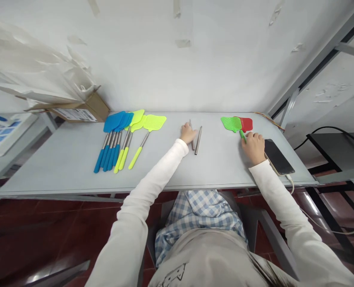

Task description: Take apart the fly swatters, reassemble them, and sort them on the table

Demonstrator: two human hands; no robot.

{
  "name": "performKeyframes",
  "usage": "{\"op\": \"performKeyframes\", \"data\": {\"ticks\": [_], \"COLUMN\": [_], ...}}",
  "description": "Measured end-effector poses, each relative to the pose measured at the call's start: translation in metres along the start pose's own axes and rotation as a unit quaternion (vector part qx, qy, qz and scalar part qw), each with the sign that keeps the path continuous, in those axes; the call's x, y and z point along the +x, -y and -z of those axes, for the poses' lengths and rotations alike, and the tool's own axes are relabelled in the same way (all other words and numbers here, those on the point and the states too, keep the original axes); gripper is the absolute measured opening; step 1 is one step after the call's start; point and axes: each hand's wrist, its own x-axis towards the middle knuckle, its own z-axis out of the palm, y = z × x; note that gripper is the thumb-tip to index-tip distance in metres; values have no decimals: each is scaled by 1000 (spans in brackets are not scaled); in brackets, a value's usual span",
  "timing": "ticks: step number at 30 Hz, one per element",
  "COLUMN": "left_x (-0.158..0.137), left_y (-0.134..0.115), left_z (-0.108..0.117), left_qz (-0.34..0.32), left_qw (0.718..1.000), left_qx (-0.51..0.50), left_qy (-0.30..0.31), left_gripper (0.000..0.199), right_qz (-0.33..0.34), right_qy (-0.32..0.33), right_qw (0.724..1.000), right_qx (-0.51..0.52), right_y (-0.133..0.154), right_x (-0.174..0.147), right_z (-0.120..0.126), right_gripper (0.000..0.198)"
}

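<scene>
My left hand (188,133) has its fingers closed on a slim metal rod (193,145) lying on the grey table. Just right of it rests a second metal rod (198,140), untouched. Over on the right, my right hand (254,148) is closed around a green handle (243,136), most of which the fingers cover. Beyond that hand lie green mesh fly swatter heads (232,123) and a red swatter head (246,124), partly overlapping. Away to the left are several fly swatters with blue heads (114,121) and several with yellow heads (154,122), all with metal shafts and coloured grips.
A phone (277,156) with a white cable (290,178) lies beside my right hand. An opened cardboard box (81,110) stands at the back left. The white wall (195,79) borders the table's far edge. Metal frame bars (292,103) rise at the right.
</scene>
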Motion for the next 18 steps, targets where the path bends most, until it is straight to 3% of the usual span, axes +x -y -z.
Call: {"op": "performKeyframes", "data": {"ticks": [3,7,12,15,18], "left_x": [-19,-38,-51,-55,-55], "left_y": [1,7,18,13,-6], "left_z": [-11,-24,-40,-38,-13], "left_qz": [-33,-100,-145,-148,-116], "left_qw": [998,981,976,987,987], "left_qx": [47,147,130,35,-109], "left_qy": [14,84,94,52,-12], "left_gripper": [63,64,58,50,36], "right_qz": [20,39,45,88,148], "right_qy": [-9,-26,-40,-60,-110], "right_qw": [1000,998,992,965,907], "right_qx": [7,35,111,241,378], "right_y": [1,5,10,19,29], "right_x": [-2,-5,-6,-7,-12], "right_z": [-3,-6,-7,22,74], "right_gripper": [34,38,38,37,42]}}
